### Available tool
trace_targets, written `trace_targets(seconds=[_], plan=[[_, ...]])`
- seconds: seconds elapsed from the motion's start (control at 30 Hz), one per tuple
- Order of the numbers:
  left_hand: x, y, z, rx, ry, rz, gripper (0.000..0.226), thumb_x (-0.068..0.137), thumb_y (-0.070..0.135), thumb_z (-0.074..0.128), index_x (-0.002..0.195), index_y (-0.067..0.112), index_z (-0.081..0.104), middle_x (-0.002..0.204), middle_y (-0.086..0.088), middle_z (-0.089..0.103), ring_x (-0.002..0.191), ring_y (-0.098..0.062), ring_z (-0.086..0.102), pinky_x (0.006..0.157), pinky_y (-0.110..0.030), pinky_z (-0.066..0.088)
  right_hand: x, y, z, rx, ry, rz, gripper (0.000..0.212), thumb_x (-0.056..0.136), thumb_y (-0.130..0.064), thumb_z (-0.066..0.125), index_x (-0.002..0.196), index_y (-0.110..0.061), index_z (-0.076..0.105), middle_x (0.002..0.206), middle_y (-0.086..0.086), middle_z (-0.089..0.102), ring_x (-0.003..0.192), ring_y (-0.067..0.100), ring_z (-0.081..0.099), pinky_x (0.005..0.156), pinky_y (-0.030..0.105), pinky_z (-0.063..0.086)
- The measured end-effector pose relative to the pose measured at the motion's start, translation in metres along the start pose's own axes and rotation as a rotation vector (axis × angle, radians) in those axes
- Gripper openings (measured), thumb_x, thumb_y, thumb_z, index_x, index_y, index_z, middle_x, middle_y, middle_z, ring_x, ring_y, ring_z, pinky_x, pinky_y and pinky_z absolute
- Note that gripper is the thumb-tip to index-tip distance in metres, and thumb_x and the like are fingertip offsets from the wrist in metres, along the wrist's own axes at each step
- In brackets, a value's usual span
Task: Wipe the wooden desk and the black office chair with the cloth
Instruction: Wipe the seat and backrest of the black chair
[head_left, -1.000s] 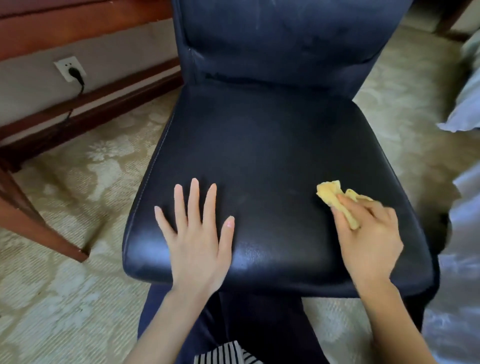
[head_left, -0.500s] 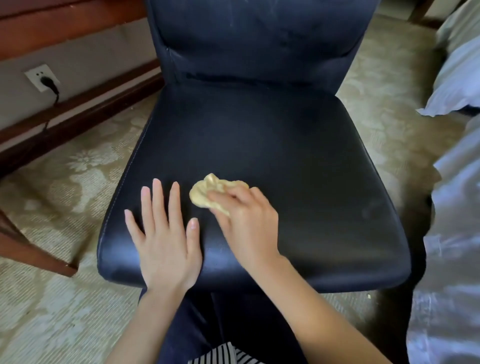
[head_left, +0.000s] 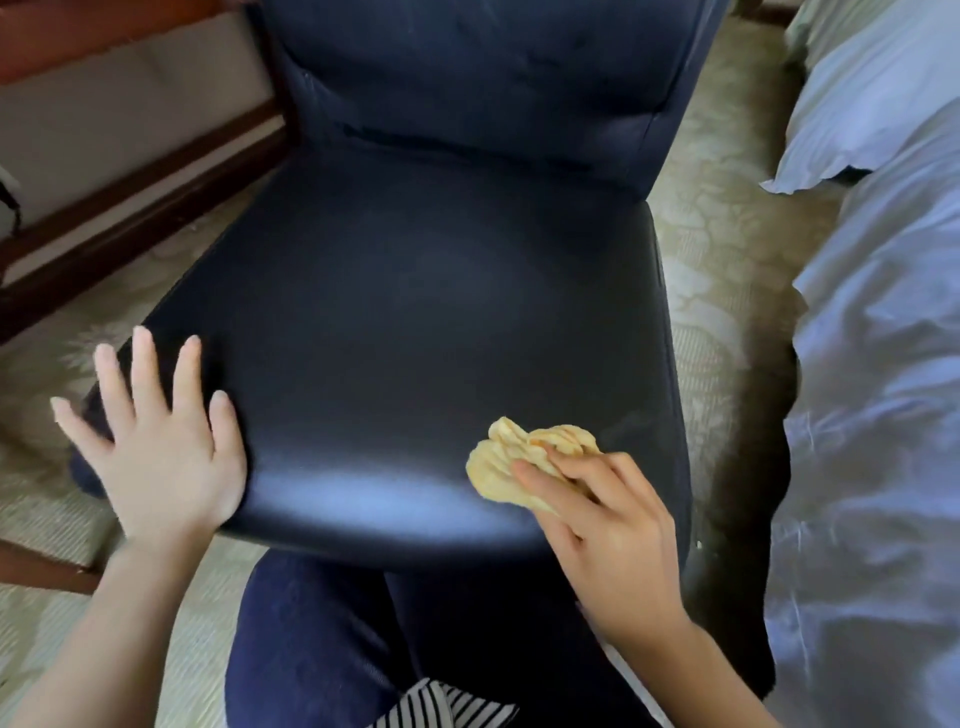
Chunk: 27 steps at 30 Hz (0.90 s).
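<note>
Moved: right grip (head_left: 608, 525) and cloth (head_left: 519, 457) have swept from just beside the left grip (head_left: 161, 457), at the front left of the seat, across to its front right. The left grip has slid outward to the seat's front left corner.
Table: reddish wood shows in the top left corner (head_left: 104, 36), with nothing on the part in view; another reddish piece, likely a leg, crosses the lower left edge.
Skirting board: dark wood (head_left: 130, 218) runs along the wall, left of the chair.
Left grip, state: wide; the fingers are straight and spread, palm down on the seat corner, holding nothing. The little finger reaches past the seat's left edge.
Black chair: the chair (head_left: 415, 312) fills the middle, backrest upright at the top, glossy seat facing the person; light shines off its front edge.
Cloth, place: a crumpled yellow wad lying on the seat near the front right, touching the leather.
Right grip, state: its fingers curl over the cloth's near side and hold it against the seat.
Legs: dark blue trousers (head_left: 322, 639) just below the seat's front edge, with a striped hem (head_left: 447, 706) at the bottom.
Carpet: a pale patterned carpet (head_left: 717, 234) lies on both sides of the chair.
Bed: rumpled pale blue bedding (head_left: 883, 389) and a pillow (head_left: 872, 93) lie along the right edge, near the chair.
</note>
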<state>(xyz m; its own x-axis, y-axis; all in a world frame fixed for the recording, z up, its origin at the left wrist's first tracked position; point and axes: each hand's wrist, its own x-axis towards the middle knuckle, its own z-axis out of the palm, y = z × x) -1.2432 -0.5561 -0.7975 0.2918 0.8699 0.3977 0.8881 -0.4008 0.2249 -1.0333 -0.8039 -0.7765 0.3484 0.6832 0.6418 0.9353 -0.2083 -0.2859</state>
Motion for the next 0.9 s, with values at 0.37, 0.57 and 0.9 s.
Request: trace_targets(seconds=[0.37,0.57,0.9], plan=[[-0.014,0.079,-0.024,-0.037,-0.119,0.262,0.056,0.092,0.036,0.035,0.139,0.007,0.044,0.154,-0.015,0.028,0.142,-0.039,0.019,0.109,-0.064,0.011,0.068,0.092,0.005,0.063,-0.111,0.411,0.029,0.084,-0.019,0.071,0.113,-0.020,0.070,0.114,0.009,0.066,0.107,0.028,0.059,0.083,0.031,0.043],[-0.037,0.144,-0.024,-0.241,-0.268,0.480,0.049,0.100,0.031,0.040,0.145,0.013,0.036,0.159,-0.004,0.017,0.147,-0.024,0.007,0.116,-0.045,0.001,0.111,0.119,0.035,-0.030,-0.049,0.567,0.033,0.091,-0.029,0.061,0.123,-0.025,0.063,0.118,0.008,0.061,0.104,0.027,0.058,0.079,0.032,0.044],[-0.050,0.150,-0.014,-0.102,-0.309,0.595,0.063,0.095,0.048,0.017,0.147,0.017,0.035,0.158,-0.006,0.019,0.148,-0.027,0.006,0.116,-0.051,-0.003,0.026,0.057,0.017,0.250,0.169,0.483,0.028,0.083,-0.018,0.071,0.110,-0.023,0.070,0.104,-0.001,0.066,0.101,0.021,0.061,0.087,0.020,0.041]])
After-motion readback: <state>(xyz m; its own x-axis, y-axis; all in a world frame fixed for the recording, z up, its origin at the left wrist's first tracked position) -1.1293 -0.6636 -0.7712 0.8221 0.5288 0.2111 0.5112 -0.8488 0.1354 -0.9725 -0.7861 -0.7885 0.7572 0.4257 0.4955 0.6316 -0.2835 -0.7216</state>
